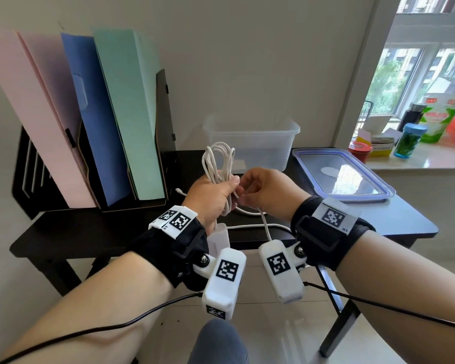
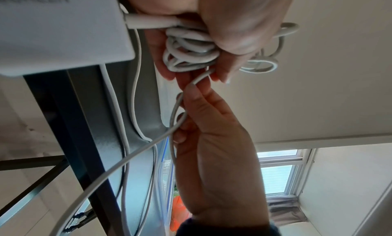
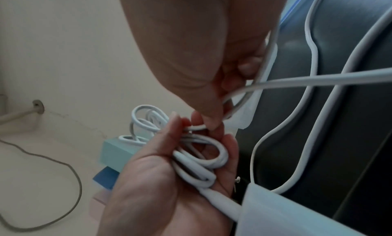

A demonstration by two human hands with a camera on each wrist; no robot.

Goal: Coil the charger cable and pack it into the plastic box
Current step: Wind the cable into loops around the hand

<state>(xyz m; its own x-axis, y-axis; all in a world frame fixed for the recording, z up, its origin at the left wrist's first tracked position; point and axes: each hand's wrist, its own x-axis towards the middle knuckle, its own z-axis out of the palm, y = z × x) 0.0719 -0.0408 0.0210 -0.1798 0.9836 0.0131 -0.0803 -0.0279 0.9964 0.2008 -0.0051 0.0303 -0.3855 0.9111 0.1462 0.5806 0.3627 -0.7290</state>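
My left hand (image 1: 217,193) grips a bundle of white charger cable loops (image 1: 219,157) that stick up above the fist. The white charger brick (image 1: 220,239) hangs below this hand from its thick plug end (image 2: 148,22). My right hand (image 1: 250,189) is right beside the left and pinches a loose strand (image 2: 201,76) of the cable against the bundle (image 3: 203,159). The rest of the cable (image 1: 258,226) trails over the black table (image 1: 394,219). The clear plastic box (image 1: 252,143) stands open behind the hands, apart from them.
The box's blue-rimmed lid (image 1: 342,177) lies flat on the table to the right. A black file rack with pink, blue and green folders (image 1: 126,114) fills the table's left. Bottles and packets (image 1: 410,139) crowd the windowsill at the right.
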